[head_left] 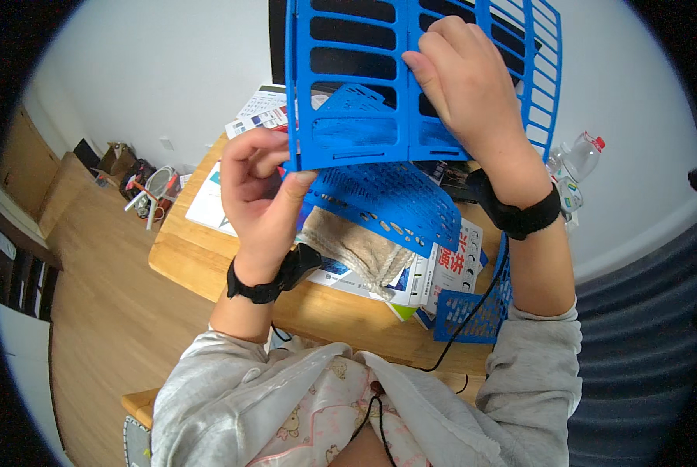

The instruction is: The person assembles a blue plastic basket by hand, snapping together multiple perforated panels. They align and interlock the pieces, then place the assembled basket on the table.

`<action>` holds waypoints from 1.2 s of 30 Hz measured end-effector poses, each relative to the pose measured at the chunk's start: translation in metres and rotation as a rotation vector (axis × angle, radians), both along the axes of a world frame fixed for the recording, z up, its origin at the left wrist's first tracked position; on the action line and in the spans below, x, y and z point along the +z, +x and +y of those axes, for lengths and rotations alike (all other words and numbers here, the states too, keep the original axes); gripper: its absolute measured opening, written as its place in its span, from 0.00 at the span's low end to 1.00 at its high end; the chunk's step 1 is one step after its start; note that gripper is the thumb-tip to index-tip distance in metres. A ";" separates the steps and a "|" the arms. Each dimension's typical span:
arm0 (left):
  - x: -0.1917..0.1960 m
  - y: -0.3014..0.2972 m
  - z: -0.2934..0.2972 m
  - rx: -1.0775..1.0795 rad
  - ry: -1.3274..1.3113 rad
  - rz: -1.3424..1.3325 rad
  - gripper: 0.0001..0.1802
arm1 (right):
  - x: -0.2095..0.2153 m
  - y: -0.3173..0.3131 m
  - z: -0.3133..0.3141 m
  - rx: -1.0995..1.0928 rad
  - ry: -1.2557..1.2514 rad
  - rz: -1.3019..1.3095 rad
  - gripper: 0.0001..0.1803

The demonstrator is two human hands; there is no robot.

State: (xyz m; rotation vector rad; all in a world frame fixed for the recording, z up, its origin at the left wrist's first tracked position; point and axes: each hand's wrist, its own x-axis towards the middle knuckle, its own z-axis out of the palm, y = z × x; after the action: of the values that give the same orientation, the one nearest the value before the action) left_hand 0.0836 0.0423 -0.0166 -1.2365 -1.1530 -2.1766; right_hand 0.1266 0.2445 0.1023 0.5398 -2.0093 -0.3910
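The panel (408, 117), blue and slotted, is up in front of me over the table (189, 245), between my two hands. My right hand (473, 89) has hold of it: the fingers bend over the slats right of its upright seam, and the thumb lies along that seam, closed on the plastic. My left hand (256, 204) is at the lower left corner, fingers curled by the side edge and thumb tip just under the bottom edge. The gap there is small, but I cannot tell whether thumb and fingers really pinch the corner or only brace it.

Just below my left thumb and reaching off to its right is a perforated blue sheet (411, 204); I cannot tell whether it joins the panel. Under that, nearer me, a beige cloth (360, 247) lies on papers (456, 268).

The step in hand, as I judge it, is holding the panel raised and working at its corner. From here the next move calls for a steady right grip, and a surer left one on the edge, since the panel could swing about the seam if the corner slips.
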 end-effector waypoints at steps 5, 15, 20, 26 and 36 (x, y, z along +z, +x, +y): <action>-0.008 0.006 0.000 0.040 -0.035 -0.001 0.29 | -0.007 0.002 0.006 0.028 0.027 0.027 0.13; -0.025 0.000 -0.005 0.120 -0.076 0.001 0.24 | -0.024 -0.004 0.004 0.150 -0.100 0.060 0.12; -0.028 -0.002 -0.006 0.108 -0.009 -0.048 0.29 | -0.028 -0.008 0.003 0.181 -0.112 0.058 0.13; -0.027 0.002 -0.009 0.289 -0.155 -0.003 0.27 | -0.025 -0.006 0.001 0.022 -0.053 -0.073 0.13; -0.010 0.002 -0.003 0.041 -0.085 0.101 0.24 | -0.011 0.012 -0.010 0.007 -0.139 -0.115 0.10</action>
State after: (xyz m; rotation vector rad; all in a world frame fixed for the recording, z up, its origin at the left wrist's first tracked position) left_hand 0.0858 0.0393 -0.0264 -1.3295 -1.2302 -2.0299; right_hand 0.1387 0.2343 0.0912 0.4915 -2.1258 -0.2185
